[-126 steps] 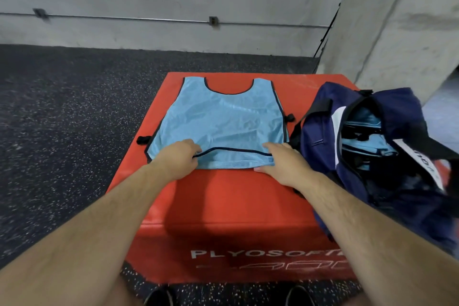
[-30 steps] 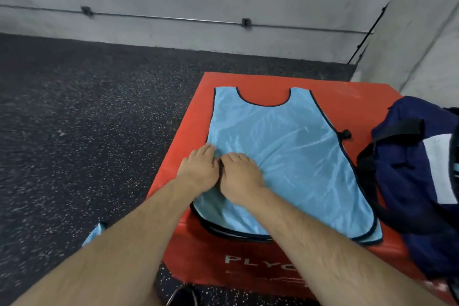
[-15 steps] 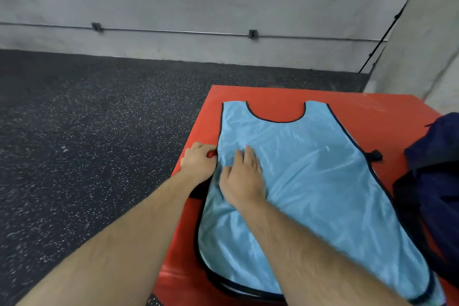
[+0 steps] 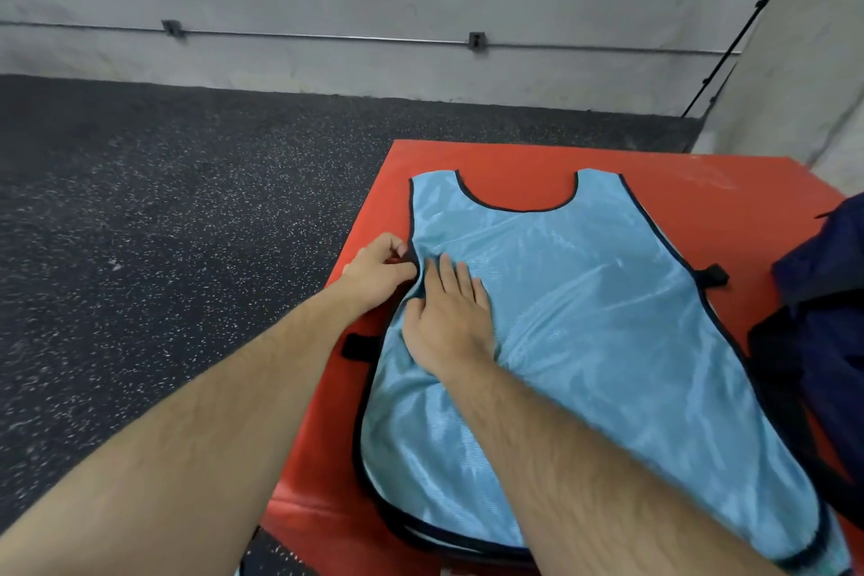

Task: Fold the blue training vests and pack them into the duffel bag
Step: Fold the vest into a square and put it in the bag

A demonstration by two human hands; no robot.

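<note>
both hands meet at the left side of the blue vest [image 4: 584, 318]. left hand [image 4: 378, 269] curls its fingers, pinching the black trim [image 4: 411, 215]; right hand [image 4: 446, 318] lies flat beside it, fingers straight, pressing the fabric. the vest lies spread on the red box [image 4: 514, 157], hem at its near edge, duffel bag [image 4: 823, 295] at the right edge.

Two bare forearms reach forward from the lower edge of the view, the left forearm [image 4: 210, 416] and the right forearm [image 4: 584, 477] drawing together at the wrists. The left grip [image 4: 376, 274], a bare hand, has curled fingers and pinches the dark-trimmed side edge of the light blue shiny fabric vest [image 4: 584, 318]. Just beside it, the right grip [image 4: 449, 323] lies palm down on the vest, its fingers straight and close together.
</note>
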